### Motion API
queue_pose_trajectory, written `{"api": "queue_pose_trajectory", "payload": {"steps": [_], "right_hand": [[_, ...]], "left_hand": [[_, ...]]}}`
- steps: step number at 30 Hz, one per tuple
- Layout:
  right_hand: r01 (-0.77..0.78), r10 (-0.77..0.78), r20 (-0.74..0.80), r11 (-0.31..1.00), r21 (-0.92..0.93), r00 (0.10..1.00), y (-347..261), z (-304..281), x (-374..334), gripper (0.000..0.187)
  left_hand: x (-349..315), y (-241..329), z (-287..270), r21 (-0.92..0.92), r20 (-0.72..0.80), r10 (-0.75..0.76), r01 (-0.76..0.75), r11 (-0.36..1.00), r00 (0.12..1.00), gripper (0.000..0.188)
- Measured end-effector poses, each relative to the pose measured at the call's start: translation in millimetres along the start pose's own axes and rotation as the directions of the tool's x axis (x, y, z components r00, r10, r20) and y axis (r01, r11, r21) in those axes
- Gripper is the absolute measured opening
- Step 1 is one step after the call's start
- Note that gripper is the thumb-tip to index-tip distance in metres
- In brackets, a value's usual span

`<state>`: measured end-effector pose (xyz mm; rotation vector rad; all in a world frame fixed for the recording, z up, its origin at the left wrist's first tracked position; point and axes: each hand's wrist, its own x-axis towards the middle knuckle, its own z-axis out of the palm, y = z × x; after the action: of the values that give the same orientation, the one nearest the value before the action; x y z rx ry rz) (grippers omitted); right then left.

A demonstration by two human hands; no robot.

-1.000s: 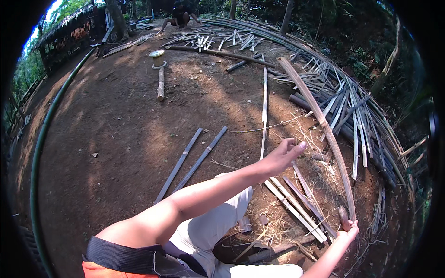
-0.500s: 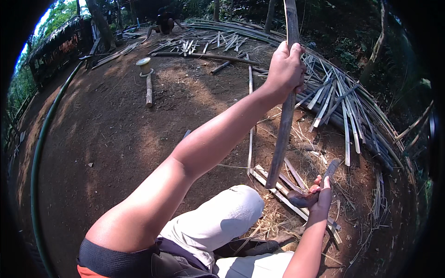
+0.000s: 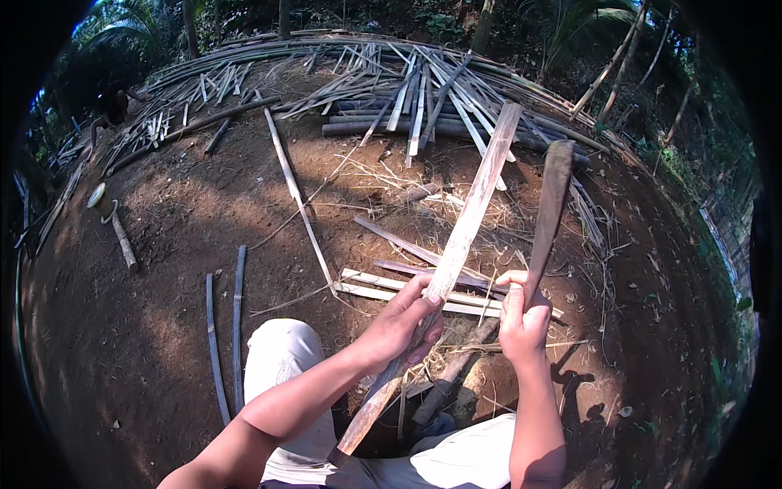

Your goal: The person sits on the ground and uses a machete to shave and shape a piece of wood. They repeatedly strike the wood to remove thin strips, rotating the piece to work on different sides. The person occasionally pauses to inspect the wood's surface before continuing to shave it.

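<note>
My left hand (image 3: 399, 330) is wrapped round the middle of a long flat bamboo slat (image 3: 476, 212). The slat slants from my lap up to the far right, its pale inner face showing. To the right, my right hand (image 3: 524, 326) grips a machete (image 3: 551, 212) with its broad brown blade pointing up. Its handle is hidden in the fist. The blade stands beside the slat, apart from it. Below both hands, a short round log (image 3: 456, 375) lies on the ground between my legs, amid shavings.
Split bamboo strips (image 3: 419, 301) lie just beyond my hands. Two dark strips (image 3: 237, 326) rest beside my left knee. A large pile of slats and poles (image 3: 419, 106) spreads across the back. Far left are a round yellowish spool (image 3: 99, 197) and a crouching person (image 3: 114, 110).
My left hand has come down and nearer with the slat, which now slants and shows its pale face. The machete has been raised upright in my right hand. My view has turned right.
</note>
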<state>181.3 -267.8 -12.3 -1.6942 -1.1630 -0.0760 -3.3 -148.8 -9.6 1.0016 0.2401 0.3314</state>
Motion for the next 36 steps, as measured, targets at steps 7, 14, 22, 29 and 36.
{"api": "queue_pose_trajectory", "payload": {"steps": [7, 14, 22, 29, 36], "right_hand": [[0.299, -0.147, 0.343, 0.844, -0.445, 0.928, -5, 8, -25, 0.039], [0.245, -0.122, 0.236, 0.756, -0.608, 0.964, 7, 7, -22, 0.024], [-0.043, 0.113, 0.08, 0.802, -0.595, 0.99, 27, -10, 18, 0.006], [0.235, -0.067, 0.302, 0.792, -0.564, 0.951, 27, 25, -8, 0.003], [0.236, -0.016, 0.403, 0.832, -0.502, 0.915, 15, 29, -12, 0.004]], "left_hand": [[-24, -64, -13, 0.01, -0.078, -0.127, 0.128, 0.992, 0.989, 0.025], [-18, -92, 5, 0.646, -0.114, 0.363, -0.209, 0.735, 0.925, 0.031], [-20, -112, 1, 0.531, -0.219, 0.113, 0.021, 0.847, 0.969, 0.04], [-20, -104, -13, 0.529, -0.292, 0.025, 0.139, 0.837, 0.956, 0.039], [-21, -100, -13, 0.297, -0.285, 0.052, 0.036, 0.954, 0.957, 0.035]]}}
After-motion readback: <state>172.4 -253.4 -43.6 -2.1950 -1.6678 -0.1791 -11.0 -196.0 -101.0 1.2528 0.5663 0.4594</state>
